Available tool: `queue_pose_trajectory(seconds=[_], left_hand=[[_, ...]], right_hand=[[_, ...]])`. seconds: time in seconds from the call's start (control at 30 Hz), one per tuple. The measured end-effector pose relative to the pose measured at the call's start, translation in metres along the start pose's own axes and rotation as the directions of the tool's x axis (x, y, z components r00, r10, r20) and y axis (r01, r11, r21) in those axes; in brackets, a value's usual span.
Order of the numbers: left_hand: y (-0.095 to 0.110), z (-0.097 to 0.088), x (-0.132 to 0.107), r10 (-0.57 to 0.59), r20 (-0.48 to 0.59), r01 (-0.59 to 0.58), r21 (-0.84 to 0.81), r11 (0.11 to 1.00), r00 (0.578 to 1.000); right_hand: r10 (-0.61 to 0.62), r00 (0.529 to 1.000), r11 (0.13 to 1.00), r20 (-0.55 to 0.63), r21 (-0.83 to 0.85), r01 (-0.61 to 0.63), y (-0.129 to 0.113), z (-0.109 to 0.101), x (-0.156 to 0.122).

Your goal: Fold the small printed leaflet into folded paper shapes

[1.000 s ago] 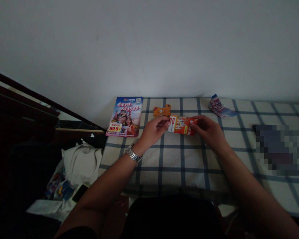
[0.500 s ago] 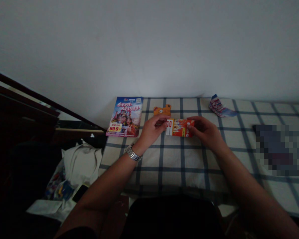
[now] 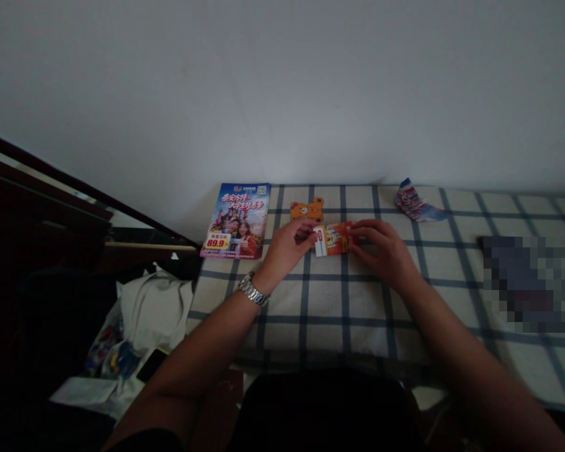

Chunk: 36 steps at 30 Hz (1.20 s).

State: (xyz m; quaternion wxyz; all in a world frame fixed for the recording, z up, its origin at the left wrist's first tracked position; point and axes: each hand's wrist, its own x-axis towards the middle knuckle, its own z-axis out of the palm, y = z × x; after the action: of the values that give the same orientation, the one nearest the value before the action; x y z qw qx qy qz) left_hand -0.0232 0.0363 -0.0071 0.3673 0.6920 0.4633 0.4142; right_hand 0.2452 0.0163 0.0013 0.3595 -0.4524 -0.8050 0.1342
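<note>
A small red and white printed leaflet (image 3: 332,239) lies folded on the checked cloth (image 3: 348,301). My left hand (image 3: 287,248), with a metal watch at the wrist, pinches its left end. My right hand (image 3: 381,248) presses down on its right end with fingers curled. Just behind the leaflet sits an orange bear-shaped card (image 3: 307,209).
A colourful flyer (image 3: 235,220) lies at the cloth's far left corner. A crumpled blue and red paper (image 3: 414,202) sits by the wall on the right. A blurred dark patch (image 3: 527,282) is at right. Bags and a phone (image 3: 150,364) lie on the floor at left.
The leaflet has become shorter as my right hand moved left over it, folding it toward my left hand. My left hand has hardly moved.
</note>
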Motion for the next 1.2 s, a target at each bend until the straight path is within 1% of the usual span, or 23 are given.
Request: queue_pose_trajectory(seconds=[0.1,0.23,0.4,0.63,0.73,0.8,0.93,1.03,1.13,1.2], left_hand=[[0.002,-0.001,-0.001,-0.004,0.006,0.004,0.023,1.000,1.000],[0.002,-0.001,-0.002,0.037,0.007,-0.038,0.098,0.994,0.999],[0.002,-0.001,-0.003,0.089,0.001,-0.088,0.191,0.978,0.996],[0.014,-0.004,-0.005,0.151,0.035,-0.155,0.296,0.943,0.988],[0.016,-0.004,-0.006,0.177,0.073,-0.191,0.296,0.936,0.981],[0.017,-0.005,-0.006,0.215,0.083,-0.230,0.302,0.925,0.973],[0.021,-0.004,-0.008,0.313,0.113,-0.333,0.301,0.894,0.943],[0.025,-0.004,-0.009,0.361,0.142,-0.388,0.275,0.880,0.921],[0.027,-0.004,-0.010,0.374,0.158,-0.403,0.243,0.882,0.914],[0.027,-0.004,-0.010,0.351,0.149,-0.376,0.204,0.904,0.924]], right_hand=[[-0.048,0.998,0.998,0.051,-0.031,0.049,0.000,0.004,-0.002],[-0.066,0.993,0.995,0.101,-0.065,0.072,0.001,0.008,-0.003],[-0.063,0.992,0.994,0.111,-0.079,0.072,0.003,0.009,-0.003],[-0.064,0.990,0.994,0.124,-0.078,0.074,0.006,0.011,-0.004],[-0.052,0.994,0.995,0.095,-0.080,0.060,0.005,0.011,-0.004],[-0.029,0.998,0.997,0.063,-0.075,0.034,0.002,0.010,-0.003],[0.020,1.000,0.997,0.012,-0.079,-0.019,-0.008,0.005,-0.001],[0.016,1.000,0.997,0.002,-0.071,-0.016,-0.012,0.004,-0.001],[0.015,1.000,1.000,0.007,-0.026,-0.014,-0.010,0.004,-0.001],[0.009,1.000,1.000,0.001,0.007,-0.009,-0.009,0.004,-0.001]])
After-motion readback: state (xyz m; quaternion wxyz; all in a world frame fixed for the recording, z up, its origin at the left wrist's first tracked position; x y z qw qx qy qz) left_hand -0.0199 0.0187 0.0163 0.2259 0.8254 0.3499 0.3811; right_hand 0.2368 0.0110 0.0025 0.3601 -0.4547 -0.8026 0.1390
